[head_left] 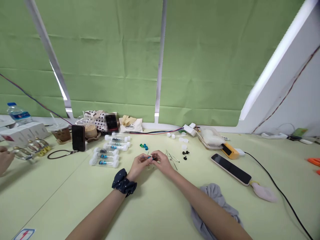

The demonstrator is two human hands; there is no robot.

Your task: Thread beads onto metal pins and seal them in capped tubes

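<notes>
Fingertips meet at the middle of the table. My left hand [139, 165] is closed in a pinch on a small blue piece [150, 157]. Touching it, my right hand [162, 161] pinches a small black piece [154, 159]; the fingers partly hide both pieces. Just beyond the hands lie loose green and blue pieces [144, 146]. Right of my right hand are several thin metal rods [172, 158] and a few black knob-like pieces [185, 157]. To the left, clear tubes with white end caps [104, 162] lie in a stack, blue and black parts inside.
White caps [184, 146] lie behind the black pieces. A phone [231, 169] and black cable [272, 183] are to the right, with grey cloth [217, 206] under my right forearm. Left are an upright dark phone [78, 138], drink cups [61, 132] and another person's hand [5, 160].
</notes>
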